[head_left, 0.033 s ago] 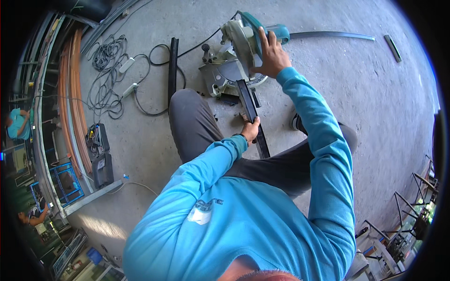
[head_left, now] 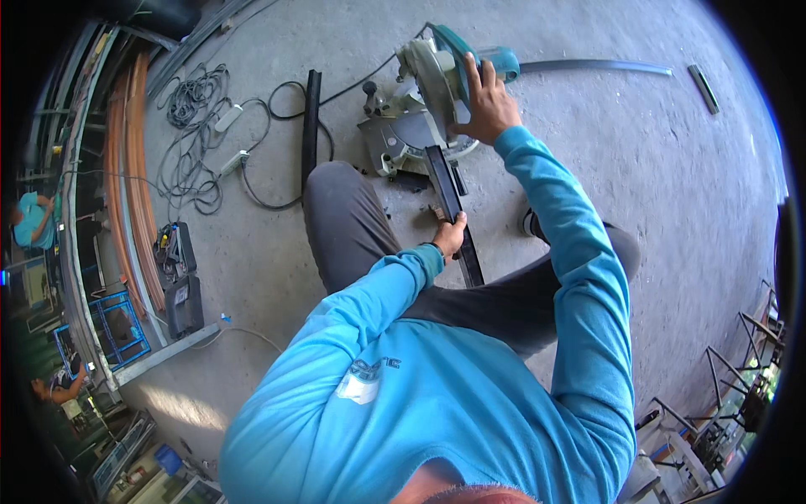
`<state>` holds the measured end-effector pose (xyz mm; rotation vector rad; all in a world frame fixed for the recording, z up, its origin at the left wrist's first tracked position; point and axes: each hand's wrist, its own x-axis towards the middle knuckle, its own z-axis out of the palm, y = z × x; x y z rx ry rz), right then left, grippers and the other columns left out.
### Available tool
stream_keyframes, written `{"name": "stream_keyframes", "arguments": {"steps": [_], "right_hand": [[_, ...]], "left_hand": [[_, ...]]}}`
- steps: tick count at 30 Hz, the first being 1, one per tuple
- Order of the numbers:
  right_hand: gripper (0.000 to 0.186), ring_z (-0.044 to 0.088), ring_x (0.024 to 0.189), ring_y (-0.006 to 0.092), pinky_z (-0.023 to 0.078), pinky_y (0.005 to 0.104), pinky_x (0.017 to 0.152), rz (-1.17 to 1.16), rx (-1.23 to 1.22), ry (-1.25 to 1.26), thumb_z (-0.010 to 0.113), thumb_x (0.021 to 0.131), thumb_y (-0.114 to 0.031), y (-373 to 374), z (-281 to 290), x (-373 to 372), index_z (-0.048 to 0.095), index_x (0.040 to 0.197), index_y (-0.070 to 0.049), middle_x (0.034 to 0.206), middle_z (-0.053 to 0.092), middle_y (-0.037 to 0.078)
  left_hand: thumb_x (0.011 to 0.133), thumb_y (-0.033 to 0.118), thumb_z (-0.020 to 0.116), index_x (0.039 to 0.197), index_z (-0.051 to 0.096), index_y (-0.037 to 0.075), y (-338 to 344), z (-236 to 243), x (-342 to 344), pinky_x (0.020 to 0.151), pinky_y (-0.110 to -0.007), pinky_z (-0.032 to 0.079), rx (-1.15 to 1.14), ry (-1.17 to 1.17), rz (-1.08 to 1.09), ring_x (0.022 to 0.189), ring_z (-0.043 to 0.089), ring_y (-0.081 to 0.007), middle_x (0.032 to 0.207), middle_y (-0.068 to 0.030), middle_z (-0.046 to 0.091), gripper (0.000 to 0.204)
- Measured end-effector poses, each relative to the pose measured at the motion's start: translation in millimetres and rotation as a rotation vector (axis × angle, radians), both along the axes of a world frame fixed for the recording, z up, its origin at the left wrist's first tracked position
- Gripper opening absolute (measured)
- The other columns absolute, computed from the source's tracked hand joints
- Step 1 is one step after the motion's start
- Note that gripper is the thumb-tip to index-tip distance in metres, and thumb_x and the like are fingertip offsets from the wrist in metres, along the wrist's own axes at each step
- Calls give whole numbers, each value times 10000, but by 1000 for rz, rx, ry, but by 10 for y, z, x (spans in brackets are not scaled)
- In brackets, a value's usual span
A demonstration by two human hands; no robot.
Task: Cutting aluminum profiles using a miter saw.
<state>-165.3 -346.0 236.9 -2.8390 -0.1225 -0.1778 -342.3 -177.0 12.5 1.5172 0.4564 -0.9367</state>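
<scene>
A miter saw [head_left: 403, 130] with a teal motor housing and a pale blade guard stands on the floor in front of me. My right hand [head_left: 494, 109] rests over its handle, fingers bent across the teal part and thumb toward the guard. My left hand [head_left: 450, 236] is closed round a black metal profile [head_left: 443, 181]. This profile runs from the saw's base back toward my lap, its far end at the saw table. The blade is hidden by the guard, and my palm hides most of the handle.
Another black profile [head_left: 311, 122] lies left of the saw, beside looped cables and a power strip [head_left: 233, 163]. A long grey strip [head_left: 596, 65] and a short offcut [head_left: 703, 89] lie at the right. An open tool case [head_left: 183, 286] sits by brown bars [head_left: 134, 185]; two people are far left.
</scene>
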Motion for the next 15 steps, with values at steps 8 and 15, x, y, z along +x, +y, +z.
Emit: {"name": "stream_keyframes", "arguments": {"steps": [8, 15], "right_hand": [[1299, 288, 1464, 411, 270, 422, 1221, 190, 170, -204, 942, 583, -267, 361, -24, 221, 147, 1572, 11, 1590, 284, 244], [1493, 587, 1196, 441, 544, 470, 966, -73, 130, -70, 993, 449, -164, 30, 477, 378, 43, 1598, -89, 1513, 386, 232]], "left_hand": [[943, 683, 479, 1474, 405, -54, 92, -851, -249, 1109, -425, 402, 390, -396, 233, 1327, 512, -342, 1418, -245, 535, 911], [958, 679, 465, 1460, 439, -21, -166, -15, -106, 985, -462, 468, 203, -53, -58, 1221, 588, -326, 1358, -236, 583, 862]]}}
